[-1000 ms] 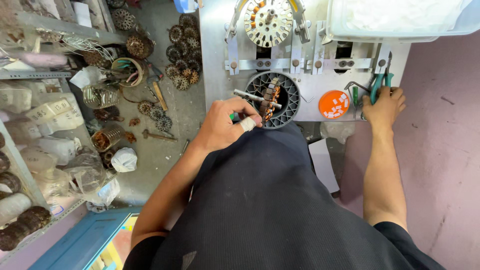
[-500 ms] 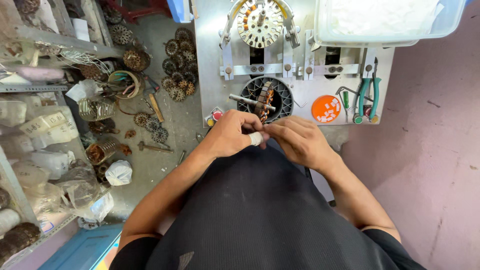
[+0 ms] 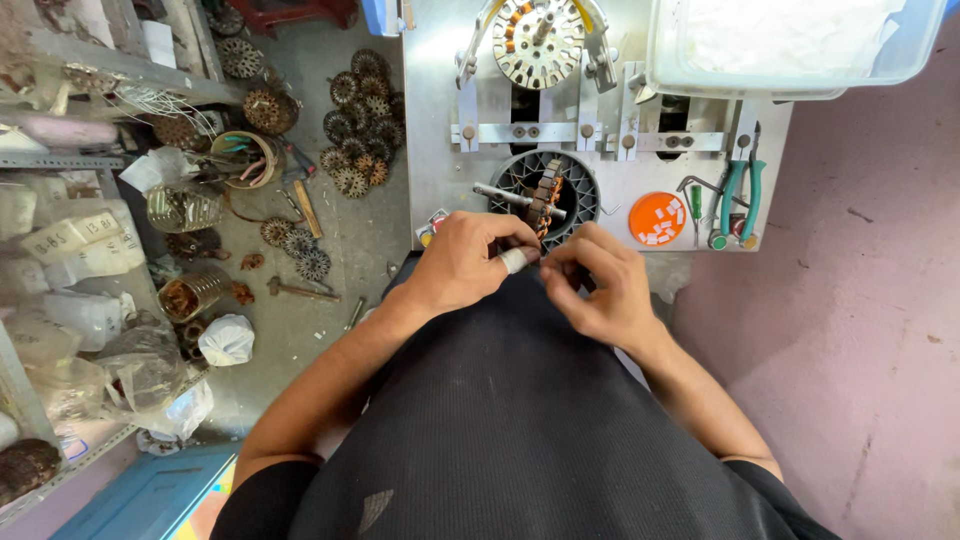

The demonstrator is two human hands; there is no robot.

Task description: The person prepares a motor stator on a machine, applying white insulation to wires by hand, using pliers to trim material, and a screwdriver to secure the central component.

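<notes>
left hand (image 3: pixel 462 262): fingers pinched together, taped fingertip, contents hidden | right hand (image 3: pixel 600 285): pinched likewise | motor stator (image 3: pixel 545 190): on metal bench (image 3: pixel 440 120), just beyond both | risk: fine winding wire could snap if tugged

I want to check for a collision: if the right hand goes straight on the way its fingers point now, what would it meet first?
The right hand points left toward the left hand. It would probably first meet that hand's white-taped finger, almost touching already; depth is unclear.
</notes>
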